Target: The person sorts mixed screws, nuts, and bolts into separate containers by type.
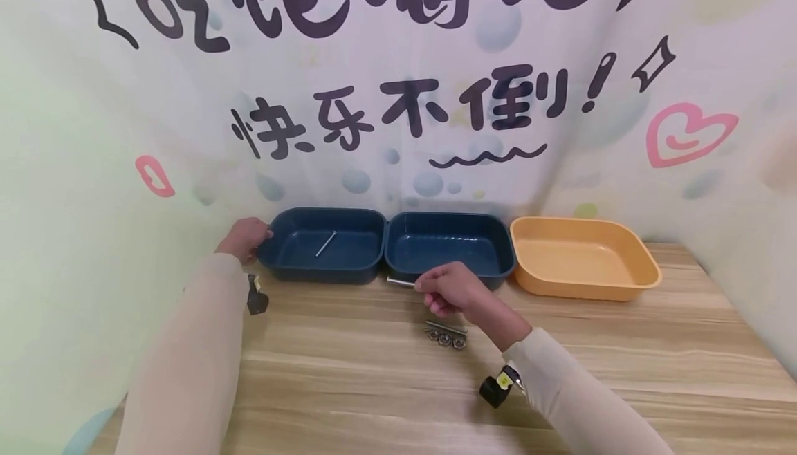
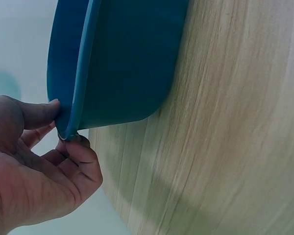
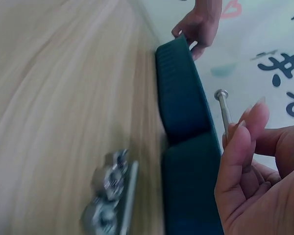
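My left hand (image 1: 245, 237) pinches the left end of the left blue bin (image 1: 320, 275), thumb on the inside and curled fingers under the rim, as the left wrist view shows. Inside that bin lies a long silver screw (image 1: 326, 244). Between thumb and fingertips, my right hand (image 1: 453, 288) holds a screw (image 3: 224, 110) with a round flat head pointing left. It is by the front rim of the middle blue bin (image 1: 448, 218), whose floor shows no parts. On the table in front lie three hex nuts (image 1: 444, 339) beside a silver screw (image 1: 447, 328).
An orange bin (image 1: 585, 290) stands at the right end of the row, against the middle bin. Behind the bins hangs a white printed cloth (image 1: 398, 158). The wood-grain table (image 1: 349, 372) extends toward me. Black wrist cameras (image 1: 496, 390) hang under both forearms.
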A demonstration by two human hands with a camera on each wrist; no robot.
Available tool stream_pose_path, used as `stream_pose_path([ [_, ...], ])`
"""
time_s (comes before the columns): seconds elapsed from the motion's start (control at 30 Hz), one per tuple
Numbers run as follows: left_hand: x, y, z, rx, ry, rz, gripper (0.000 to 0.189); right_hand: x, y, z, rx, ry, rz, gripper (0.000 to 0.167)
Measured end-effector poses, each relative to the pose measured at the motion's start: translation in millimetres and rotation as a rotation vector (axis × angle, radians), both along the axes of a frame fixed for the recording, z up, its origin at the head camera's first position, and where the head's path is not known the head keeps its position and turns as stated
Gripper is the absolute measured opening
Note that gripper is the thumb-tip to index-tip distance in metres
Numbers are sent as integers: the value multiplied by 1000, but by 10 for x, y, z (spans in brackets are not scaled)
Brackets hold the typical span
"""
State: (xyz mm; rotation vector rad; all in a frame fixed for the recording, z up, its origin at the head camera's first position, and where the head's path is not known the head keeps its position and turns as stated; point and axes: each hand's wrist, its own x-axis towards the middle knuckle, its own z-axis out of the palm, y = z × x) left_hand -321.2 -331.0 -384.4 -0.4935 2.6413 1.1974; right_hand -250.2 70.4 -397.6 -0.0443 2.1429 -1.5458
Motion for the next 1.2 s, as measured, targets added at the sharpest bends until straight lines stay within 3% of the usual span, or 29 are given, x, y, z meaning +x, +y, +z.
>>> stream_pose_path([
  [0.3,-31,-31,-10,21,-13,31,15,-143,-262,177,-38,22,-33,16],
  [0.5,-37,-39,-4,43,-12,37,17,-239,-397,255,-83,-30,-69,22],
  [1.2,-63,-44,-40,48,-8,41,13,-513,-738,258,-204,-178,-200,23],
])
